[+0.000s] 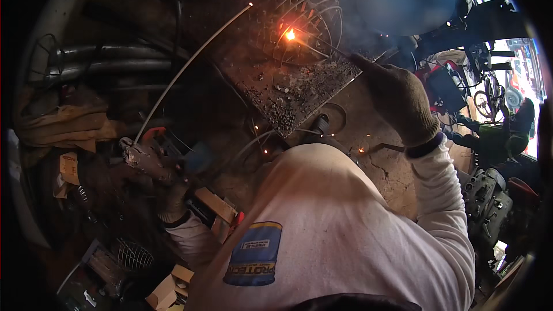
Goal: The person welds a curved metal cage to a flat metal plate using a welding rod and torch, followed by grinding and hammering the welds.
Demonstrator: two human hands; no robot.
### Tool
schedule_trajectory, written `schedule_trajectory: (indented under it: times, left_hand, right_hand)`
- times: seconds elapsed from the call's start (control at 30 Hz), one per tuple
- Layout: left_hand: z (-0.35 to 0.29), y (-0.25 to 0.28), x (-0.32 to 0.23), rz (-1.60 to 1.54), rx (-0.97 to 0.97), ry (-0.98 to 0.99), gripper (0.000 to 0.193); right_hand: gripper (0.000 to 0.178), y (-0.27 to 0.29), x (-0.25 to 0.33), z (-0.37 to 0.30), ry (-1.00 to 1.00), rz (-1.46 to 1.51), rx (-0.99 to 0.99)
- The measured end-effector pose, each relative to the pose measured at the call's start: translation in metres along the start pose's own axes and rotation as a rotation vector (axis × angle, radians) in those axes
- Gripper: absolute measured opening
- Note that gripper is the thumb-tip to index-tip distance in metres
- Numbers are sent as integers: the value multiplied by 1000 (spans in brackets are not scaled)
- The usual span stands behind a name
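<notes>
A round cage of bent metal wire (330, 8) stands on a worn metal tabletop (322, 83) strewn with dark grit. Inside it a spot glows bright orange, with smoke around. My right hand (400, 101), in a brown knitted glove, is closed on a thin dark rod (341, 52) that reaches toward the cage. Low on the left, in shadow, my gloved left hand (173, 198) is closed round what looks like a welding electrode holder (141, 158). From its jaw a long pale electrode (193, 60) slants up, its tip glowing, apart from the cage. The left fingers are mostly dark.
Metal pipes (115, 60) and brown cloth (69, 118) lie at the left. Open cardboard boxes (167, 294) and a wire grid (135, 254) sit at lower left. A metal machine part (488, 198) and a bicycle (489, 98) are at right. Small sparks glow on the floor.
</notes>
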State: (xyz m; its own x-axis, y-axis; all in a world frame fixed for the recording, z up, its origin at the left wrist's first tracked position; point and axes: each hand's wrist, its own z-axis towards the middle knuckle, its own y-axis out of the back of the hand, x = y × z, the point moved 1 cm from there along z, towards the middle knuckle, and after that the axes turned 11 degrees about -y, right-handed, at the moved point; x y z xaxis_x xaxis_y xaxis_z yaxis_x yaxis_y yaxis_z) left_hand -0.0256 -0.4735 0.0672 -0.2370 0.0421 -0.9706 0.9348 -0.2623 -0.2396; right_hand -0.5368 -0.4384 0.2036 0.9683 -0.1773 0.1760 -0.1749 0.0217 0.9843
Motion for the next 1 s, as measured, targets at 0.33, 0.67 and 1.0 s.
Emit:
schedule_trajectory:
  times: [0.33,0.67,1.0]
  left_hand:
    - [-6,5,20,-360,-19,146,51]
    - [3,-21,13,-68,131,34,37]
    - [0,-35,13,-189,-1,145,44]
  right_hand:
    - [52,-4,-6,-2,42,91,-85]
    - [51,-1,-5,-3,15,-32,-48]
    - [43,29,0,-39,-5,59,7]
